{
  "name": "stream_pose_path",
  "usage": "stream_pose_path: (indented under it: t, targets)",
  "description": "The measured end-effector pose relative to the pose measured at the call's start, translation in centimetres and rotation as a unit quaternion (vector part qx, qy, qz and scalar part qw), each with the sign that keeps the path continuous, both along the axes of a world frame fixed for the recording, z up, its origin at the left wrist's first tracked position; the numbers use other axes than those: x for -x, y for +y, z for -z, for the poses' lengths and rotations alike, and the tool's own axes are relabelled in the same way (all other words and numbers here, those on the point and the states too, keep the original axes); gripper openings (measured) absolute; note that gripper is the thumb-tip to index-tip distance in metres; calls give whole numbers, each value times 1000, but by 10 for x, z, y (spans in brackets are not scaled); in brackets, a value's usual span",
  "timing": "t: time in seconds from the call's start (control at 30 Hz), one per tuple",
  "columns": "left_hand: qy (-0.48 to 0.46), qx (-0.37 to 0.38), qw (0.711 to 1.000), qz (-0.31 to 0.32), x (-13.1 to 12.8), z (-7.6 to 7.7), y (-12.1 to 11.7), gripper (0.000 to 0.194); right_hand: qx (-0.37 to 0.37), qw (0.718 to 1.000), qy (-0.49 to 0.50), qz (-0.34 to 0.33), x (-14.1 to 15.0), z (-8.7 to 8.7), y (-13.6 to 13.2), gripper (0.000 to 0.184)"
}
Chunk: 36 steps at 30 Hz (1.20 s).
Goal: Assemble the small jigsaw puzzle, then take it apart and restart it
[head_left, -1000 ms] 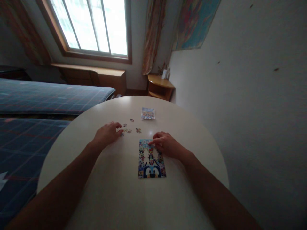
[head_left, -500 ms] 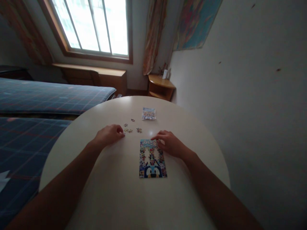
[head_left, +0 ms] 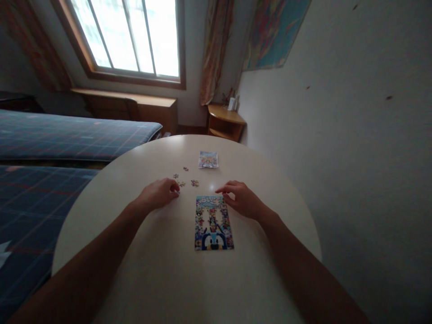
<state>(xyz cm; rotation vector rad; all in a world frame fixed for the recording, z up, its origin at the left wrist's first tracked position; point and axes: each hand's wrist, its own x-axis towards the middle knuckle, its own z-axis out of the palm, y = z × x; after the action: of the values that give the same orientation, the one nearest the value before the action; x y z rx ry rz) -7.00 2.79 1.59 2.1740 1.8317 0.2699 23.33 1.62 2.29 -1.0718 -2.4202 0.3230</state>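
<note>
A jigsaw puzzle (head_left: 213, 240) with a blue dog's face at its lower edge lies flat in front of me. Two pale gaps show in its upper half. Left of its top edge, my left hand (head_left: 159, 194) is closed, pinching a small puzzle piece (head_left: 177, 192) that its fingers partly cover. Just beyond those fingers lie several loose pieces, among them a colourful cluster (head_left: 195, 183) and a small dark piece (head_left: 186, 168). At the puzzle's upper right corner hovers my right hand (head_left: 241, 198), open, index finger stretched out, holding nothing.
A small printed packet (head_left: 208, 159) lies toward the far side of the round white table (head_left: 151, 261). Beds with plaid mattresses (head_left: 67, 135) stand on the left. A wooden corner shelf (head_left: 227, 114) is beyond the table, and a white wall (head_left: 347, 148) runs along the right.
My left hand has moved slightly right and nearer, carrying the puzzle piece. My right hand's fingers have lifted a little off the puzzle's top edge.
</note>
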Motion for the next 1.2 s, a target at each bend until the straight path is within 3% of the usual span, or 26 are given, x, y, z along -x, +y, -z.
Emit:
stream_pose_path:
  t: [0.13, 0.27, 0.37, 0.5, 0.83, 0.93, 1.07, 1.2]
  targets:
    - [-21, -5, 1000, 12, -2, -3, -1, 14, 4, 1000, 9, -6, 2, 1, 0, 27]
    - [-133, -4, 990, 53, -17, -6, -5, 16, 9, 999, 32, -17, 7, 2, -1, 24]
    - [-242, 8, 968, 64, -37, -5, -10, 17, 19, 998, 50, -15, 12, 3, -4, 21]
    - [-385, 74, 919, 47, -58, -1, -17, 12, 46, 995, 83, -25, 19, 4, -8, 24]
    - [-472, 133, 869, 68, -69, 9, -19, 14, 79, 990, 108, -38, 21, 4, -10, 19]
    - [-458, 92, 879, 91, -68, 12, -19, 17, 95, 988, 119, -26, 14, 4, -6, 18]
    - [-284, -55, 947, 141, -63, 13, -20, 24, 117, 988, 104, -2, 4, 6, 1, 16]
    - [-194, -92, 953, 214, -60, 17, -22, 25, 134, 987, 85, 3, -1, 9, 4, 15]
